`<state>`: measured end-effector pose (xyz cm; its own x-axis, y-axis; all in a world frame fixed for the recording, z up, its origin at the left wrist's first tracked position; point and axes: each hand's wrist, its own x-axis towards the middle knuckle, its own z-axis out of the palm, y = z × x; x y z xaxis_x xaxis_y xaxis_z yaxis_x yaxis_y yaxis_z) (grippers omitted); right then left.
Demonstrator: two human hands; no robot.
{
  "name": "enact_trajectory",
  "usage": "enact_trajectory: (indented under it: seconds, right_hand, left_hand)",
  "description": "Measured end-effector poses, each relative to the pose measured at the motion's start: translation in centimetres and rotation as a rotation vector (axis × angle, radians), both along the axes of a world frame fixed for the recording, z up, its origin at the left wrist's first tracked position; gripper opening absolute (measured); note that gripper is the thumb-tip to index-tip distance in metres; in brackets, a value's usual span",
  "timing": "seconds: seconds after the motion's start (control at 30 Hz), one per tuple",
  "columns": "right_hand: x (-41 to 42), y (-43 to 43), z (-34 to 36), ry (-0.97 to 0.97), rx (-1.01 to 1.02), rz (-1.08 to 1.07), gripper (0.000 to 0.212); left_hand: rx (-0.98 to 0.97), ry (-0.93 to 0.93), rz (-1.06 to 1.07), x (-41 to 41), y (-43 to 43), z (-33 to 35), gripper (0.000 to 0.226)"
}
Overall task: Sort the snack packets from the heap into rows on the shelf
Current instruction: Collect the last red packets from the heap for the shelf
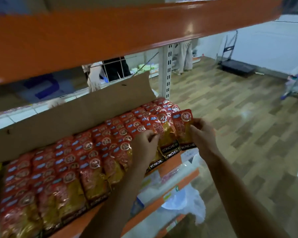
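Red and yellow snack packets [62,169] stand in several overlapping rows across the orange shelf [175,159], backed by a cardboard sheet [79,117]. At the right end of the rows, my right hand [202,133] grips the outermost packet [183,127] by its right edge. My left hand [144,143] pinches the neighbouring packet [163,133] at its left edge. Both packets lean upright at the shelf's front right corner. No loose heap is in view.
An orange shelf beam [110,36] hangs close overhead. A white slotted upright [167,73] stands behind the rows. Lower shelves hold plastic-wrapped goods [182,201]. To the right lies wood-pattern floor with a black platform trolley [236,66]. A person's legs [185,55] are in the background.
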<state>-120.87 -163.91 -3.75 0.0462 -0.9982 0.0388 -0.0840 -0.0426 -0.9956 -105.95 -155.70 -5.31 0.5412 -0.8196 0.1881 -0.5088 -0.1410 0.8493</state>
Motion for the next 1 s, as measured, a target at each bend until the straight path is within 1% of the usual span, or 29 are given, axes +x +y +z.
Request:
enact_trajectory:
  seconds: [0.1, 0.17, 0.27, 0.37, 0.47, 0.57, 0.7, 0.87, 0.93, 1.0]
  right_hand:
    - [-1.3, -3.1, -1.1, 0.078, -0.009, 0.072, 0.025]
    - [-1.9, -4.3, -1.9, 0.119, -0.033, 0.118, 0.025]
    - [-2.2, -5.3, -2.9, 0.173, -0.051, 0.174, 0.027]
    - [-2.1, -5.8, -3.2, 0.145, -0.013, 0.239, 0.032]
    - [-2.1, -6.2, -3.3, 0.126, -0.006, 0.271, 0.037]
    - [-2.1, -6.4, -3.0, 0.103, -0.013, 0.286, 0.037]
    - [-2.0, -6.5, -3.0, 0.107, -0.043, 0.305, 0.038]
    - [-1.8, -6.1, -3.6, 0.316, -0.156, 0.390, 0.035]
    - [-1.6, -5.8, -3.5, 0.412, -0.218, 0.389, 0.038]
    - [-1.4, -5.5, -3.5, 0.505, -0.257, 0.396, 0.040]
  left_hand:
    - [0.021, -0.040, 0.048, -1.9, -0.9, -0.3, 0.021]
    - [0.040, -0.051, 0.075, -3.1, -1.2, -0.5, 0.017]
    - [0.098, -0.119, 0.116, -4.5, -1.4, -0.8, 0.016]
    - [0.133, -0.197, 0.182, -5.4, -1.4, -0.8, 0.013]
    - [0.149, -0.213, 0.205, -5.8, -1.3, -0.8, 0.011]
    - [0.203, -0.269, 0.206, -5.9, -1.3, -0.8, 0.007]
    - [0.258, -0.302, 0.217, -6.1, -1.6, -0.9, 0.007]
    - [0.301, -0.397, 0.286, -6.4, -1.7, -1.0, 0.020]
    - [0.316, -0.411, 0.303, -6.3, -1.8, -1.1, 0.018]
    - [0.335, -0.415, 0.297, -6.2, -1.9, -1.3, 0.009]
